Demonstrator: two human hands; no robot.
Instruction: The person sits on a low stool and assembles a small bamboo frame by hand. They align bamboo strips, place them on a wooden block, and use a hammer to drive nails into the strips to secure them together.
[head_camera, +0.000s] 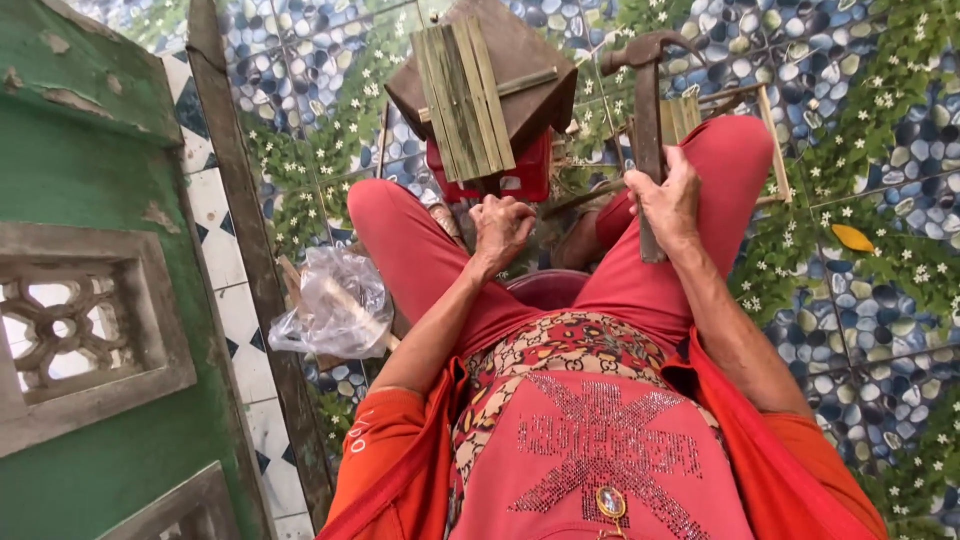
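Pebble-tile floor (880, 330), right hand (668, 205) gripping hammer (645, 110) (raised)

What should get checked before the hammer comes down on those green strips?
1. Right hand grips the hammer handle firmly: ok.
2. Left hand away from the hammer's path: ok, it sits closed below the block.
3. Strips lying flat on the block: ok.
4. Nail in the left hand: cannot tell, the fist hides it.
5. Block steady on the red crate: cannot tell.
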